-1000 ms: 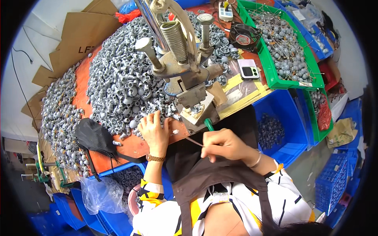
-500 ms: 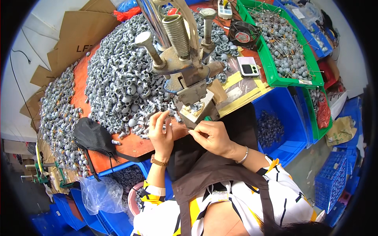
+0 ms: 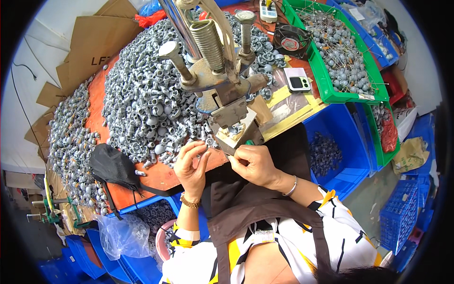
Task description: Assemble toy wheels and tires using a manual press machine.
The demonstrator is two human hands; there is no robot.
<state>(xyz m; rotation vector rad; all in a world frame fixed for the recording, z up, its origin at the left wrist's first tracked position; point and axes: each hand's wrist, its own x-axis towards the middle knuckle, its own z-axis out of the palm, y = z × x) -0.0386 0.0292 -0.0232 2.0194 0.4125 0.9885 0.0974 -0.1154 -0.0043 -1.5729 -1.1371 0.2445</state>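
Note:
My left hand (image 3: 190, 166) is beside the heap's near edge, its thumb and fingertips drawn close together in a pinch. Anything between them is too small to make out. Just in front of the bench press's metal block (image 3: 235, 138), my right hand (image 3: 255, 165) is closed, thumb against curled forefinger, hiding whatever it grips. Above both hands stands the bench press (image 3: 222, 92), with a thick coil spring (image 3: 207, 45) and two upright bolts. A small grey part (image 3: 235, 128) sits on the block, under the press head. The grey plastic fittings (image 3: 151, 94) lie heaped to the left.
A black cloth bag (image 3: 112, 162) lies on the orange tabletop (image 3: 163, 176). Toward the right are a phone (image 3: 299, 81), a small black fan (image 3: 292, 40) and a green crate (image 3: 326, 87) of wired grey parts. A blue bin (image 3: 347, 177) stands below the table's right side.
My left hand has shifted slightly left and down, and its thumb and fingers have come closer together. My right hand has barely moved at the block's front edge.

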